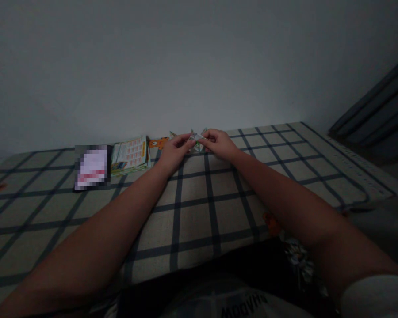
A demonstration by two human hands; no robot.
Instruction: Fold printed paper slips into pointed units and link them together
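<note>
**A:** Where's the folded paper?

**B:** Far end of the checked cloth, 12 o'clock from the person, close to the wall. It's held between both hands, at or just above the cloth; I can't tell which.

**A:** Hand states?

**B:** Left hand is curled, with thumb and fingertips pinching the paper's left end. Right hand is doing the same on the right end, knuckles up. Both are gripping it and neither is flat.

**A:** Bearing from each hand?

**B:** The paper is at 3 o'clock from the left hand and 9 o'clock from the right. It's equally close to both, since the fingertips nearly meet over it.

**A:** Long axis?

**B:** Looks like it runs 9 to 3, along the wall. Points stick out at the far side. It's too dim and small to read the fold lines.

**A:** Anything nearby?

**B:** A stack of printed sheets lies at 9 o'clock from the left hand, near it but not touching. There's an orange print on the cloth between the stack and the hand.
</note>
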